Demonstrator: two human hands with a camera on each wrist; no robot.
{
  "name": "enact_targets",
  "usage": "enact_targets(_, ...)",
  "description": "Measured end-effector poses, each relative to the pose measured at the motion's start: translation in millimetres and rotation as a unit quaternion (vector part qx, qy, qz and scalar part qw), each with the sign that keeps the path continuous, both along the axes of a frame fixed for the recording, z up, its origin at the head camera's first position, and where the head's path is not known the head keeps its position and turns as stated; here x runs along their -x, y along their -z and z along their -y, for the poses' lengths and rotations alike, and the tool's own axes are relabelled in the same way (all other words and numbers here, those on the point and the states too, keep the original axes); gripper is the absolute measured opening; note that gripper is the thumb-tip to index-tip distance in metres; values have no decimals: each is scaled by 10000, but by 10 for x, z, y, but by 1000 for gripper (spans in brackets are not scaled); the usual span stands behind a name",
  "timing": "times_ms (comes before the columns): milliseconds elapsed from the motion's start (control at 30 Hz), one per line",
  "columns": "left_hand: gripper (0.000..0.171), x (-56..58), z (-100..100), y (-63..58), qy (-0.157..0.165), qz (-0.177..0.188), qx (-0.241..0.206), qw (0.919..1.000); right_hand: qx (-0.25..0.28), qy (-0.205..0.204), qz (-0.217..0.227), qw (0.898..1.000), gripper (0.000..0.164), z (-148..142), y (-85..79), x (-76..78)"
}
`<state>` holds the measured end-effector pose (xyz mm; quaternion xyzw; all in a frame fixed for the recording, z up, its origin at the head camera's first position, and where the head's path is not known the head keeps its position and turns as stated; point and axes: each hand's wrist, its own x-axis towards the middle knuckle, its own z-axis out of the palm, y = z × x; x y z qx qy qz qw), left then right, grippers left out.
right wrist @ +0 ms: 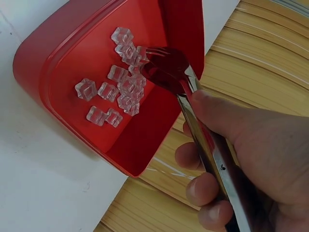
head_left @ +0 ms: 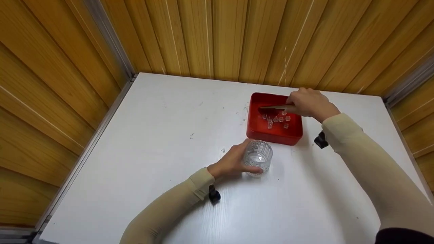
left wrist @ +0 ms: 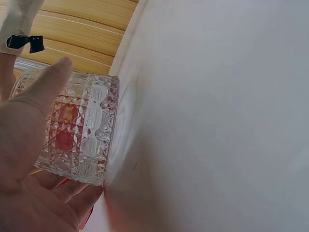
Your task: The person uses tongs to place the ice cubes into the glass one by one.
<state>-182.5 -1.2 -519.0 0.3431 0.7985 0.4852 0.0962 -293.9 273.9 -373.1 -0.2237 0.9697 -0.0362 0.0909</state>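
My left hand (head_left: pixel 234 161) holds a clear cut-glass tumbler (head_left: pixel 258 156) upright on the white table, thumb on one side and fingers on the other. In the left wrist view the patterned wall of the tumbler (left wrist: pixel 79 125) shows red through it. My right hand (right wrist: pixel 241 140) grips metal tongs (right wrist: pixel 205 137) around their arms. The tongs' heads reach into a red square tray (right wrist: pixel 31 67), at the edge of a cluster of clear ice-like cubes (right wrist: pixel 128 87). Whether the tongs touch a cube cannot be told. The tray (head_left: pixel 274 137) stands just beyond the tumbler.
The white table (head_left: pixel 162 128) reaches back to a yellow wood-slat wall (head_left: pixel 217 40). More slats (head_left: pixel 44 101) rise behind a metal frame on the left. A black wrist camera (head_left: pixel 214 195) hangs under the left sleeve, and another camera (head_left: pixel 321 140) under the right sleeve.
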Motion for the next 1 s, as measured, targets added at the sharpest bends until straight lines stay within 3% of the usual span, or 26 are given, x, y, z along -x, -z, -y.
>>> enact_targets(267,89,12,1,6,-45,-30,46,10000,-117,-56,-4,9999,15,94,17,16)
enact_targets(1000,95,14,-15,0,-15,33,-106,9999,-67,23,-53,10000,22,154,104,31)
